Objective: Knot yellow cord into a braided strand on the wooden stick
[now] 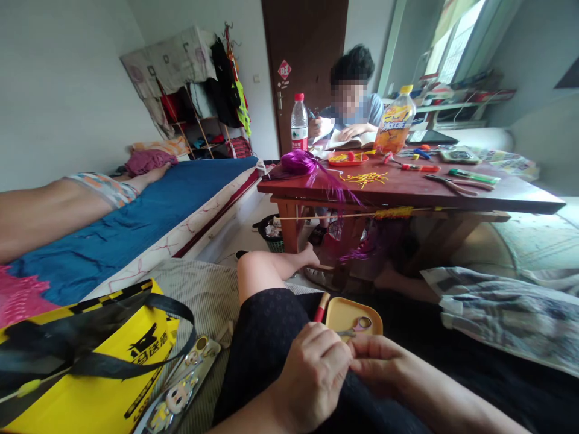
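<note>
Over my lap, my left hand (313, 371) is closed, its fingers curled in and its knuckles facing up. Against its fingertips, my right hand (384, 361) pinches with thumb and forefinger. Whatever lies between the two hands is hidden or too small to name. Just beyond them, a small yellow tray (332, 308) rests on my lap. Scissors (362, 324) lie in it, with their blades partly behind my hands. Beside the tray's left edge is a red stick-like piece (321, 307) with a light wooden-looking end.
Ahead stands a dark red table (312, 184) with purple tinsel strands (301, 166), short yellow pieces (366, 179), pliers (456, 185) and two bottles. A person (353, 108) writes behind it. At left are a yellow bag (104, 386) and a bed (190, 187) with another person's legs.
</note>
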Motion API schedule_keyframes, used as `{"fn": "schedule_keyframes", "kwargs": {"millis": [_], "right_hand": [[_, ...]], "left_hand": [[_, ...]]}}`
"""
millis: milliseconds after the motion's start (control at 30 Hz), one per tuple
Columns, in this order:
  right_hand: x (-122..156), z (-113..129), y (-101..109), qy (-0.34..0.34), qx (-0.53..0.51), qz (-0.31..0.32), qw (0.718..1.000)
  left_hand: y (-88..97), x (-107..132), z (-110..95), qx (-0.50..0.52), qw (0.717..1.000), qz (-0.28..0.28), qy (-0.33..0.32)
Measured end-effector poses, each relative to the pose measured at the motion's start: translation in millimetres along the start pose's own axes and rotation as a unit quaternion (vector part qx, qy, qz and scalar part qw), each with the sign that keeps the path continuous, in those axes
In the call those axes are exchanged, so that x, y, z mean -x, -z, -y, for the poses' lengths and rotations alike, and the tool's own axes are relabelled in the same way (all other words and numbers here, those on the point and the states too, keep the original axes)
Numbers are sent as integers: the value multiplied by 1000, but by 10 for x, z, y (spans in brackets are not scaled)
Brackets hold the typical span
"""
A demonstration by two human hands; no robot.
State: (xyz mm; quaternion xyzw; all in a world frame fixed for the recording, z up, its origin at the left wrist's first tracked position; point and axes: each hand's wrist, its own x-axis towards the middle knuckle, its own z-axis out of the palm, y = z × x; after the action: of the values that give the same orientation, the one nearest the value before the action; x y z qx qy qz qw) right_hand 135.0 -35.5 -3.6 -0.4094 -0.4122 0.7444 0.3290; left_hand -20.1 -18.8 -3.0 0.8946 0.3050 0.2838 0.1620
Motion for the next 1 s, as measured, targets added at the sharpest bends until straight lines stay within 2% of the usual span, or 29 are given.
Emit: {"fn": "schedule_keyframes", "kwargs": {"millis": [33,100,133,167,233,333,367,400,433,467,600,767,833,867,900,1000], "right_hand": [[-2,-11,7,-2,-12,-2,1000],[-7,-53,6,57,55,-56,995],[-7,-79,0,106,125,-101,981],[-7,-103,-7,162,208,-143,954],[-2,-139,-22,288,370,-200,860],[2,-152,-24,444,521,-204,699],[2,-150,-19,469,548,-205,662],[1,-147,-12,482,565,-206,637],[0,-146,-4,486,575,-205,626],[-1,-147,5,487,578,-202,623],[4,-173,34,472,578,-182,641],[7,-204,52,491,592,-183,612],[4,-197,43,497,584,-186,615],[2,-189,33,488,571,-186,633],[0,-179,21,468,549,-184,667],[-3,-132,-19,325,427,-173,826]], "left_hand": [[-8,-3,-1,35,999,-2,36],[-28,-20,-16,137,979,-10,147],[-39,-31,-26,195,959,-12,204],[-50,-41,-36,256,934,-13,251],[-70,-56,-49,373,873,-15,312],[-86,-57,-52,515,780,-23,356],[-86,-53,-51,546,753,-25,366],[-83,-49,-50,568,732,-26,374],[-77,-46,-50,583,717,-26,380],[-71,-45,-51,593,707,-26,384],[-47,-71,-49,628,673,-14,390],[-29,-117,-23,668,618,15,415],[-18,-126,-19,666,616,28,419],[-11,-128,-20,650,635,24,417],[-4,-128,-23,618,671,18,409],[13,-110,-32,428,836,-2,343]]}}
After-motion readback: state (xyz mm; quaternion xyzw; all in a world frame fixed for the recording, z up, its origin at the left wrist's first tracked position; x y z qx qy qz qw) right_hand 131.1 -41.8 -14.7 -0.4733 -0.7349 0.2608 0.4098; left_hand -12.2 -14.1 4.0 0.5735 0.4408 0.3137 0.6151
